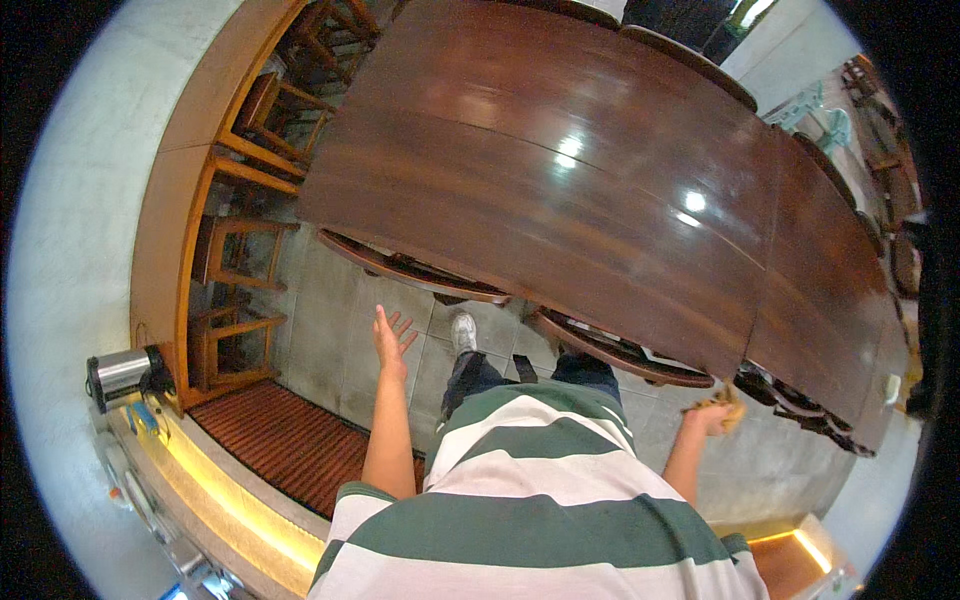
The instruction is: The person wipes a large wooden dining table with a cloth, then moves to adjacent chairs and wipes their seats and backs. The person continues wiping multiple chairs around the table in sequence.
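A long dark wooden table (525, 165) with a glossy top stretches across the view before me. My right hand (709, 420) is closed around a crumpled yellow-brown cloth (733, 409), low beside the table's near edge. Out over the tiled floor, my left hand (391, 349) hangs in the air with its fingers spread and nothing in it. Two dark wooden chairs, a left one (412, 271) and a right one (622, 349), are tucked in along the near side of the table.
A wooden counter (176, 165) with wooden stools (244, 251) beneath it runs along the left wall. Below it lie a red-brown striped mat (277, 435) and a lit ledge (225, 495). A metal electric pot (124, 373) stands at the counter's near end. Grey tiles (322, 322) cover the floor.
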The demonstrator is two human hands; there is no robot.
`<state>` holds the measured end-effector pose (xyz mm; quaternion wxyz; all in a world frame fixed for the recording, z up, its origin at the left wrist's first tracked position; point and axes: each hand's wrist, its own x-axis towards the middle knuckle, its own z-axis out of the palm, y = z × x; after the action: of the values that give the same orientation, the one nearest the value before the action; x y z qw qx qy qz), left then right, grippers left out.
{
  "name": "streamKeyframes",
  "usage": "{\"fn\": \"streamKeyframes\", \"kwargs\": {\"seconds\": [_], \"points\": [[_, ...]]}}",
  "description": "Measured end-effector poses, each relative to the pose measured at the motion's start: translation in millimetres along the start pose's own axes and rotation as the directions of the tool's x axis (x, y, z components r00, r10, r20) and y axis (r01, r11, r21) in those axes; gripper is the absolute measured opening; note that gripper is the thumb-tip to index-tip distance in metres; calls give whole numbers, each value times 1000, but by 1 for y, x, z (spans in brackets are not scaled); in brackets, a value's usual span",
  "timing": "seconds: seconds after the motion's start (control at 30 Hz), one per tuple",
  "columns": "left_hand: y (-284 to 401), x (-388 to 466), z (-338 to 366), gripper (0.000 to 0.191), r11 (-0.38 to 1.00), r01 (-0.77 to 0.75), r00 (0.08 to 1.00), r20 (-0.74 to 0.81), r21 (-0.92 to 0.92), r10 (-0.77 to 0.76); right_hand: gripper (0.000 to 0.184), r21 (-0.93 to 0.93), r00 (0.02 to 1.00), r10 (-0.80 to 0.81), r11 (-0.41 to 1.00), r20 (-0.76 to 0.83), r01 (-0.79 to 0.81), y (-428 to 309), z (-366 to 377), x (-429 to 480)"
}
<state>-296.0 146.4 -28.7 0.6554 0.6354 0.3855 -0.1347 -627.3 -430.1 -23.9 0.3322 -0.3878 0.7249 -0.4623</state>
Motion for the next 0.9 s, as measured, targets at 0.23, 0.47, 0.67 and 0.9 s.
{"fn": "streamKeyframes", "kwargs": {"seconds": [0.23,0.47,0.67,0.9], "points": [[59,86,-36,113,998,8,973,228,65,-23,32,66,916,-338,941,215,332,-119,-50,-81],[91,159,5,117,974,209,954,202,87,-223,43,-165,420,56,960,906,227,-86,29,-315],[77,197,35,46,950,306,946,92,62,-311,36,-221,416,364,909,833,-352,-11,60,-492],[69,200,35,31,955,286,950,110,74,-293,59,-232,528,520,825,672,-516,31,101,-505]]}}
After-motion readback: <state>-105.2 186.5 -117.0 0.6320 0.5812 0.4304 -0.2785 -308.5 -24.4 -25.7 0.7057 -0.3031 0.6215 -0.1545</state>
